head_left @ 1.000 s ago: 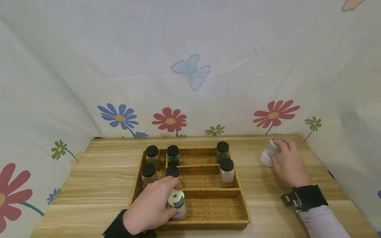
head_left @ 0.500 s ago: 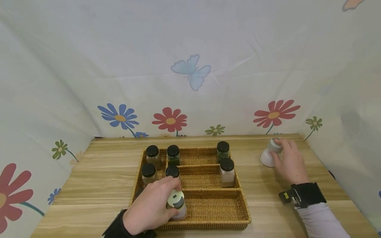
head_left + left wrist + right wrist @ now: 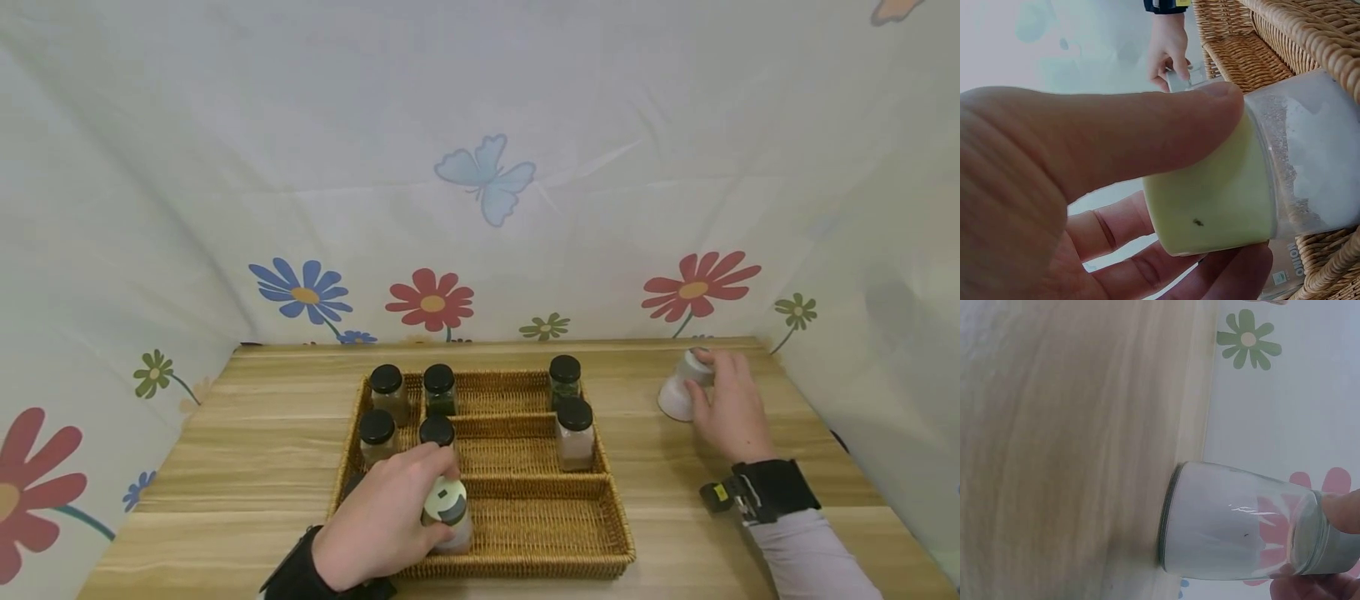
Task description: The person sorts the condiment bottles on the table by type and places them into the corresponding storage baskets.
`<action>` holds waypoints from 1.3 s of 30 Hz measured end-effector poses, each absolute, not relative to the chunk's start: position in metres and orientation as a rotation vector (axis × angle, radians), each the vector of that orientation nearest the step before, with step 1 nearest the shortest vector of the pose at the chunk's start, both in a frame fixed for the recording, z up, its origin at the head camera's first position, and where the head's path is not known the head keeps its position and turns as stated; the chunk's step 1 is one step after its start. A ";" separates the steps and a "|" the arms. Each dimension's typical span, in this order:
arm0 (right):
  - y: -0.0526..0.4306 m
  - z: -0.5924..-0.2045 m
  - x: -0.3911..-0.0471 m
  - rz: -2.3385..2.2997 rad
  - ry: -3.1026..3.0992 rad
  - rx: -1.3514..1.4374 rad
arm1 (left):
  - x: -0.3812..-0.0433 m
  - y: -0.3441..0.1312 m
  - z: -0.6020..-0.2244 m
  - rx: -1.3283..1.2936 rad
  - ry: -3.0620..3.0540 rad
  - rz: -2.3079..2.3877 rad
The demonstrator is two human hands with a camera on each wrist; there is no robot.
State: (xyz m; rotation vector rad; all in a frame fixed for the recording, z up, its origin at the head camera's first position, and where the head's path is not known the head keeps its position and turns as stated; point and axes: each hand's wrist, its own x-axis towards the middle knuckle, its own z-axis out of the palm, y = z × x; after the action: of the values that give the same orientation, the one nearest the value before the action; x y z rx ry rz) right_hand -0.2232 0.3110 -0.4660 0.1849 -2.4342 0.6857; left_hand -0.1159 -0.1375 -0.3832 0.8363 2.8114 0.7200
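My left hand (image 3: 382, 517) grips the pale green lid (image 3: 1216, 206) of a clear jar (image 3: 1319, 156) with white contents. This jar (image 3: 457, 537) stands in the front compartment of a wicker tray (image 3: 525, 568), toward the left. Thumb on one side, fingers on the other, the hand holds the lid. At the back right of the table, my right hand (image 3: 731, 408) pinches the whitish cap of a glass shaker (image 3: 677, 400). In the right wrist view the shaker (image 3: 1229, 525) stands with its wide base on the wood, white stuff inside. Most right-hand fingers are hidden there.
Several black-lidded spice jars stand in the tray, among them a jar of pale powder (image 3: 574, 435) at right and a green-filled jar (image 3: 440, 392) at the back. A jar lettered ONION (image 3: 1285, 269) shows beneath my left fingers. A flower-printed cloth (image 3: 480, 275) borders the wooden table.
My right hand has shifted very slightly, its fingers settling around the shaker's cap. My left hand keeps its hold on the green-lidded jar, and the head view has moved a touch.
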 end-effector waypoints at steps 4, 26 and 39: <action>0.311 -0.467 -0.224 0.697 -2.432 0.182 | -0.115 -0.137 -0.383 0.839 2.816 0.710; 0.309 -0.457 -0.216 0.746 -2.500 0.118 | -0.113 -0.137 -0.383 0.867 2.837 0.692; 0.308 -0.439 -0.206 0.784 -2.487 0.133 | -0.112 -0.136 -0.382 0.846 2.849 0.648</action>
State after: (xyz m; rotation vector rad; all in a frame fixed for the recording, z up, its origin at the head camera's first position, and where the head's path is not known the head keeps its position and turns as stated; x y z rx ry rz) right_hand -0.2063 0.3078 -0.4386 0.1327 -2.4869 0.7836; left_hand -0.1120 -0.1358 -0.3818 0.8462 2.8493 0.6480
